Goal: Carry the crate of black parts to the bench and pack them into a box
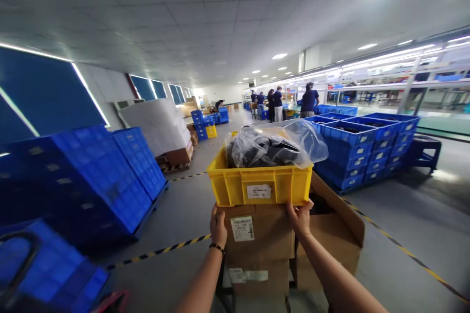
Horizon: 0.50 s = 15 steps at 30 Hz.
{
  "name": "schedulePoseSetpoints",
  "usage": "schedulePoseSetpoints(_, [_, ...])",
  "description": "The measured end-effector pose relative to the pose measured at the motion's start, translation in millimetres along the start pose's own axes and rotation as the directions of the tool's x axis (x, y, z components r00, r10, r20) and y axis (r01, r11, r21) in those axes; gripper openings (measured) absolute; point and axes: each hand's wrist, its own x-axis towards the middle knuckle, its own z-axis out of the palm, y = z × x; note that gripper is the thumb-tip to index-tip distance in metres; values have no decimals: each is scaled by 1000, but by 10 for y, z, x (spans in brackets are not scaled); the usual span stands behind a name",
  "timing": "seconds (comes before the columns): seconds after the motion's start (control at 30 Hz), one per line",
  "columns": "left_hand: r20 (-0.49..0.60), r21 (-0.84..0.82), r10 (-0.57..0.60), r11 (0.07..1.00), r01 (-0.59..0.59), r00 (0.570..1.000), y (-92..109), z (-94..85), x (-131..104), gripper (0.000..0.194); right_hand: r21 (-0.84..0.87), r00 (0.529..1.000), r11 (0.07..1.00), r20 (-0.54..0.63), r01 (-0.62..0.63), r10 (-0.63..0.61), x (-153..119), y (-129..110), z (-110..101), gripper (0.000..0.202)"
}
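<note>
A yellow bin (235, 188) with a white label on its front sits on top of stacked cardboard boxes (268, 234). Clear plastic bags (253, 144) with dark items inside fill it and bulge over the rim. My left hand (218, 227), with a dark bracelet at the wrist, is at the bin's lower left corner and the box's side, its fingers bent. At the bin's lower right edge, my right hand (301, 217) grips the bottom with its fingers partly hidden. An open cardboard box (330, 239) stands to the right of the stack.
Stacked blue crates (348, 151) stand at the right beside a dark stool (424, 151). More blue crates (99, 176) and a white-wrapped pallet (157, 124) are on the left. Several people (277, 102) stand farther back by the line. Striped tape (161, 252) crosses the floor.
</note>
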Motion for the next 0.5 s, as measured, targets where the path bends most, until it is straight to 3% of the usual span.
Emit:
schedulePoseSetpoints(0.17, [46,-14,-2,1000,2,999,-84,-39,45,64,8,999,1000,-36,22,-22,-7,145,52,63])
schedulePoseSetpoints(0.5, [-53,27,21,999,-20,998,-94,116,-27,57,33,996,996,-36,82,-81,167,204,31,57])
